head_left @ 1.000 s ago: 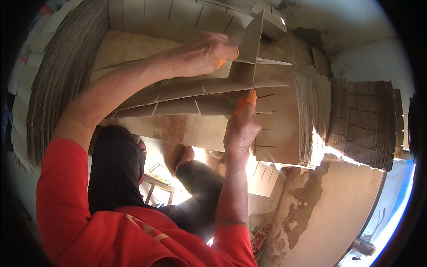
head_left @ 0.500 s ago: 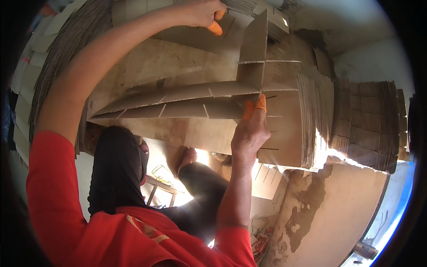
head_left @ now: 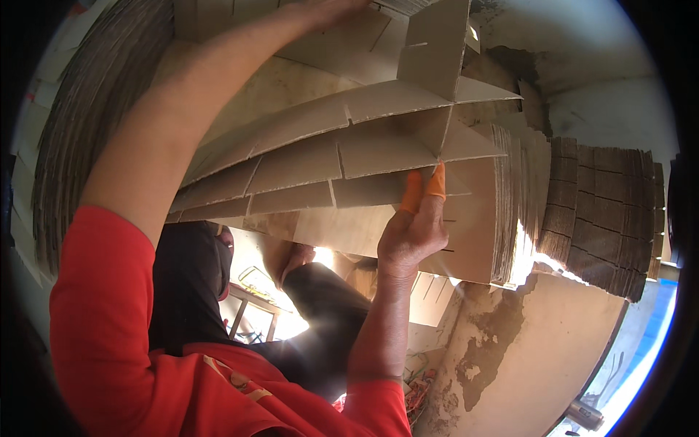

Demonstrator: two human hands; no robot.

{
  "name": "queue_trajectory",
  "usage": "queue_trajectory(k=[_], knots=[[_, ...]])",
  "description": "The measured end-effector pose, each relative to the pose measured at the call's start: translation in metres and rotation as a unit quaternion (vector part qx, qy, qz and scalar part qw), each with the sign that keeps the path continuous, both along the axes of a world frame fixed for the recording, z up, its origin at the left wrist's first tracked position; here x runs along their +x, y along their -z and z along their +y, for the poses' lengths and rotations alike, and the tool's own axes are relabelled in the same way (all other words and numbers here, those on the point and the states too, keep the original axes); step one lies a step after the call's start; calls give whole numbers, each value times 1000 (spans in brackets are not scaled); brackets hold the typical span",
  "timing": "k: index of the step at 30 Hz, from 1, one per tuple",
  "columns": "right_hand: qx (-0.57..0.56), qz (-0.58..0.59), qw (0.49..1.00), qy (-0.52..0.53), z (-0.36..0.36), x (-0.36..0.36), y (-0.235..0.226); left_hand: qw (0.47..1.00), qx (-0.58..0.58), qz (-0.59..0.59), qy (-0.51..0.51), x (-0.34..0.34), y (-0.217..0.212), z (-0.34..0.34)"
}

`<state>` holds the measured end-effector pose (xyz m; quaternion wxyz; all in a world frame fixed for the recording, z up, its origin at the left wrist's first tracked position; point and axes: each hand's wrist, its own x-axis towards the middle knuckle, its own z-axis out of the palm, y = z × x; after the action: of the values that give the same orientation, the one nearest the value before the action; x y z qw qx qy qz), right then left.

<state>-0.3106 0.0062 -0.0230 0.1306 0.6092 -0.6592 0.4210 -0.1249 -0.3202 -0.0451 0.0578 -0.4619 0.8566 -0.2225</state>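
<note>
Long slotted cardboard strips (head_left: 386, 149) lie on edge, roughly side by side, fanning out from their left ends. An upright cardboard crosspiece (head_left: 435, 47) is slotted across them near their right ends. My right hand (head_left: 411, 240), with orange covers on its thumb and finger, pinches the cardboard strips from the near side, close to the crosspiece's lower end. My left hand (head_left: 331, 10) is stretched to the top edge of the picture, above flat slotted cardboard (head_left: 349, 44). It is blurred and partly cut off, so its fingers do not show.
A stack of cardboard sheets (head_left: 502, 211) stands right of my right hand, with slotted cardboard bundles (head_left: 608, 211) beyond. Another tall cardboard stack (head_left: 87, 124) is on the left. A wall with peeling plaster (head_left: 495, 335) is at lower right; a stool (head_left: 251, 306) stands below near my legs.
The crosspiece and strips have risen slightly and spread apart, with another long strip now showing crossed by the crosspiece. My left hand has moved farther up, mostly out of view.
</note>
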Motion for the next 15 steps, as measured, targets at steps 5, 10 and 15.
queue_trajectory(k=[5, 10, 15], knots=[[-28, 9, 1000, -5, 2, -5, -4, 970, 242, 0, -13, -41, -80, 35], [-11, -12, 999, -36, 1, 1, -10, 918, -29, 326, 224, 2, -23, 41], [22, -23, 999, -36, 2, -1, -11, 891, 43, 370, 260, -11, -34, 53]])
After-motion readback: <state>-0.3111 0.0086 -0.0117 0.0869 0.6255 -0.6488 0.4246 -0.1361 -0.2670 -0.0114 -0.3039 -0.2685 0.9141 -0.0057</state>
